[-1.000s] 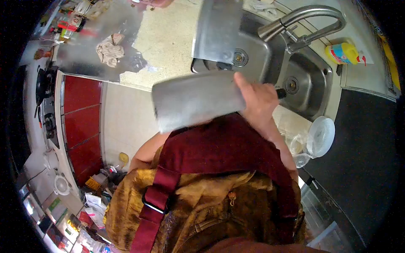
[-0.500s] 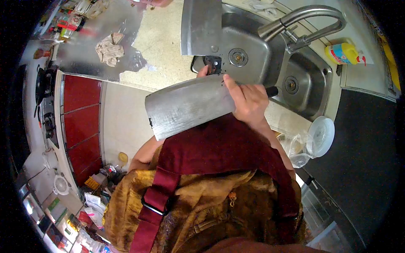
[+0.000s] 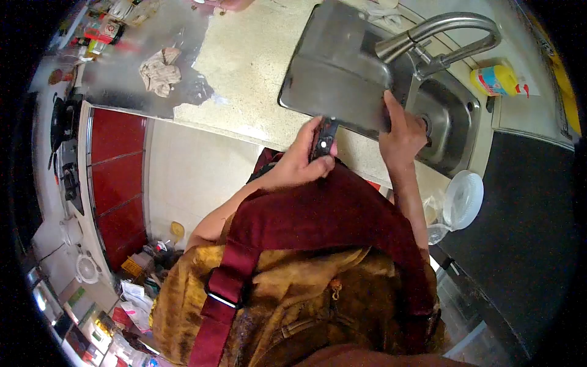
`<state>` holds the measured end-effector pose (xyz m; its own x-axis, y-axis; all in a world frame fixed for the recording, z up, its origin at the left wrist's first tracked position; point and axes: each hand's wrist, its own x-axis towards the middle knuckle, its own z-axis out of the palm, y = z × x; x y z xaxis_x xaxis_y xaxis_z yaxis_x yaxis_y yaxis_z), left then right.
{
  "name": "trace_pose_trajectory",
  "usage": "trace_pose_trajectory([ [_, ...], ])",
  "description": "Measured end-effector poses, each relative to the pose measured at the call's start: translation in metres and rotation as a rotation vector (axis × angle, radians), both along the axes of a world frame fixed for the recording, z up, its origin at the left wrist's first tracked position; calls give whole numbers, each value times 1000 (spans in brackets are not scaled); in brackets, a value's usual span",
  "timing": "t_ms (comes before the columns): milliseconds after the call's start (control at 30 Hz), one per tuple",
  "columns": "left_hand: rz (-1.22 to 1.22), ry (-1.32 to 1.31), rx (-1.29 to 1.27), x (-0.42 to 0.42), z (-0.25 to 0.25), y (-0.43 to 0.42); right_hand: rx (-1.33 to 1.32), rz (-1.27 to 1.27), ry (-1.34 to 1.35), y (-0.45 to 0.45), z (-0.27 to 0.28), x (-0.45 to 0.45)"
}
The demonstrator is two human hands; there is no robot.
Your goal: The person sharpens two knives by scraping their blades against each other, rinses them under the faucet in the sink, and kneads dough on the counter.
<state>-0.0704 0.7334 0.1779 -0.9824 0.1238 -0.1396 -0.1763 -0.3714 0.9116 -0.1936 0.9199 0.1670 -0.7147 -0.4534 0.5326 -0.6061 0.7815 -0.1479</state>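
Note:
My left hand (image 3: 306, 156) is closed around the black riveted handle (image 3: 324, 142) of a cleaver, just in front of the counter edge. Grey blade metal (image 3: 342, 92) spreads over the left sink basin and hides its drain. At the right end of this metal is my right hand (image 3: 403, 134), fingers curled round a second cleaver, its index finger stretched along the blade. Blur and similar greys make it hard to tell where one blade ends and the other begins.
A curved faucet (image 3: 452, 30) rises behind the double sink (image 3: 471, 140). Yellow detergent bottle (image 3: 498, 79) stands at the right, a white plastic basket (image 3: 463, 199) below it. A crumpled cloth (image 3: 160, 72) lies on the left counter (image 3: 244, 73).
The right-hand cleaver has swung from in front of my body to over the sink. My left hand, mostly hidden before, now shows with its cleaver handle nearer my body.

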Motion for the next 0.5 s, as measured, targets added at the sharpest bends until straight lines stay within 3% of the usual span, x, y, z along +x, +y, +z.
trace_pose_trajectory([
  [67,-137,-30,-87,-8,-13,-7,-35,76,-17,5,4,9],
  [100,-108,128,-47,-7,-27,-9,-82,173,-53,1,8,15],
  [167,150,39,24,-16,-45,-1,-185,368,-129,-13,19,27],
  [233,399,-44,102,-34,-53,14,-128,435,-134,-24,28,38],
  [300,484,-95,298,-44,-70,17,-95,463,-107,-28,30,41],
  [433,84,-107,951,-48,-86,-6,-66,449,17,-36,27,43],
  [500,-160,-98,503,-33,-73,-17,-54,406,32,-38,26,40],
])
